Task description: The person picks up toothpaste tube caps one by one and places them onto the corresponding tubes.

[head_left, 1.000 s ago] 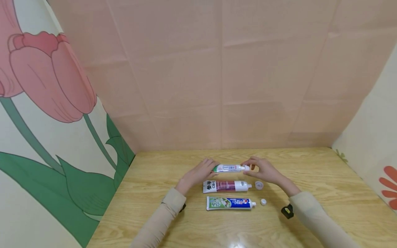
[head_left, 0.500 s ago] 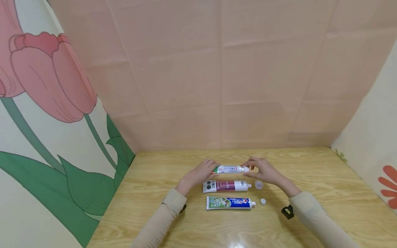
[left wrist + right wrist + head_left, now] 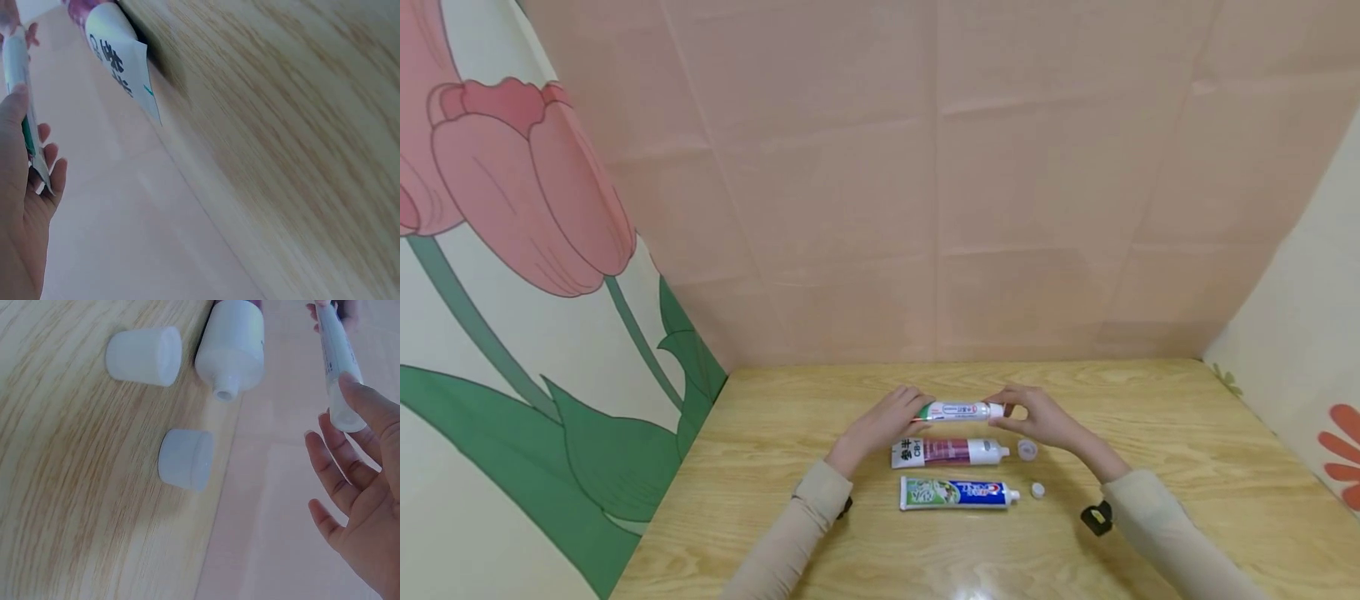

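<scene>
My left hand [image 3: 889, 418] grips the tail end of a toothpaste tube [image 3: 957, 411], white with a green end, held level above the table. At the tube's other end, the thumb and fingers of my right hand [image 3: 1036, 414] pinch its white cap [image 3: 345, 414], which sits flush against the tube. In the left wrist view, the left thumb lies along the tube with fingers curled behind it. Below lie two uncapped toothpaste tubes: a white and purple tube [image 3: 951, 452] and a blue and green tube [image 3: 957, 492].
On the wooden table [image 3: 760, 500], a wide white cap [image 3: 1027, 450] lies right of the purple tube's nozzle. A smaller white cap [image 3: 1037, 490] lies beside the blue tube's nozzle. A pink cloth backdrop [image 3: 936, 208] rises behind, with painted walls at both sides.
The cap in my right hand has moved left against the held tube, hiding the neck that showed between them. Both hands otherwise stay nearly in place; the tubes on the table have not moved.
</scene>
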A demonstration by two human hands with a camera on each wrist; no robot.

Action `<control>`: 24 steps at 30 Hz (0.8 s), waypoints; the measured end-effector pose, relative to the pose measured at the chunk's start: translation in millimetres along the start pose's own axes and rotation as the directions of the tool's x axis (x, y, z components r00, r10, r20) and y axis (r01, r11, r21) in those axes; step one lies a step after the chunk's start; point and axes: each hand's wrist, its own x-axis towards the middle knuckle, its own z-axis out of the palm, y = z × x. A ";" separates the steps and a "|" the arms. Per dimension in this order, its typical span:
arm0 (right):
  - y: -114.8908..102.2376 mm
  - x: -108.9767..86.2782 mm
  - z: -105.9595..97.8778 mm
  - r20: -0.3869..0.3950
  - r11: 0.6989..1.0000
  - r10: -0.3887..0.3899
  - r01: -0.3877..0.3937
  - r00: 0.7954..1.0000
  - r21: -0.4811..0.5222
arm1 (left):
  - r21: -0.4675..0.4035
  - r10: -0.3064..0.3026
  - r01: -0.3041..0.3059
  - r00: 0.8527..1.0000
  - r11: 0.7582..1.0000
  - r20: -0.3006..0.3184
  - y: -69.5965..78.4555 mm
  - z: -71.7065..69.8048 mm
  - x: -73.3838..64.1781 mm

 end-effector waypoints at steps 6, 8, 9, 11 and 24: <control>-1.0 -0.2 -0.6 -0.024 0.993 0.022 -0.019 0.999 0.113 | 0.000 -0.001 0.001 1.000 1.000 -0.027 0.6 -0.9 -2.1; -1.9 0.3 -0.9 -0.029 0.990 0.047 -0.043 0.998 0.137 | 0.002 0.001 -0.001 0.999 1.000 -0.041 0.8 -2.0 -2.8; -2.2 0.4 -1.0 -0.028 0.988 0.064 -0.059 0.998 0.141 | 0.004 0.003 -0.003 0.999 1.000 -0.049 0.8 -2.5 -3.1; -1.8 0.4 -1.1 -0.029 0.985 0.084 -0.078 0.996 0.151 | 0.010 0.010 -0.009 0.998 1.000 -0.065 0.4 -2.8 -3.5; -36.0 0.6 -16.2 -0.010 0.971 0.171 -0.167 0.985 0.169 | 0.086 0.112 -0.098 0.978 0.991 -0.178 0.1 -5.2 -8.1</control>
